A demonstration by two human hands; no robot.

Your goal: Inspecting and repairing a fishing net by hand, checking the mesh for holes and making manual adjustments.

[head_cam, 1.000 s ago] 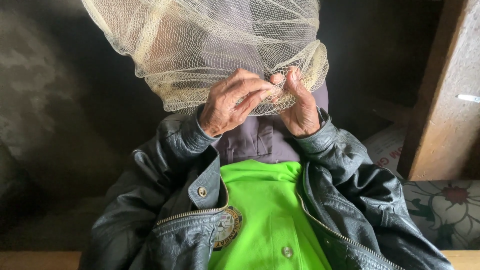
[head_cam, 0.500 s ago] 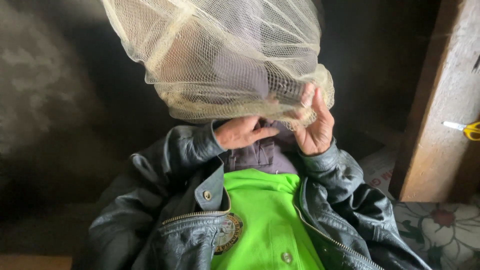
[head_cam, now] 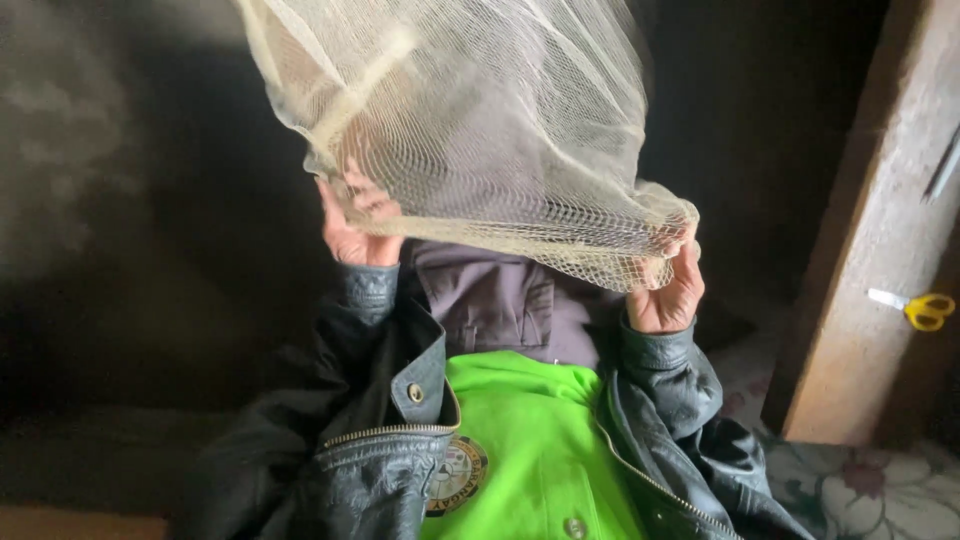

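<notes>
A cream mesh net [head_cam: 480,130] hangs spread in front of me, over my lap. My left hand [head_cam: 355,232] grips the net's lower edge on the left, partly hidden behind the mesh. My right hand [head_cam: 665,295] grips the same edge on the right. The two hands are well apart, stretching the edge between them. Below them I see my grey trousers [head_cam: 510,300], bright green shirt [head_cam: 530,450] and black leather jacket [head_cam: 380,450].
A wooden post [head_cam: 880,250] stands at the right, with yellow-handled scissors [head_cam: 922,308] on it. A flower-patterned cloth [head_cam: 860,490] lies at the bottom right. The left side and background are dark.
My hands were close together at the net's edge; they have moved apart, the left one up and to the left, and the net is now spread wider and lifted.
</notes>
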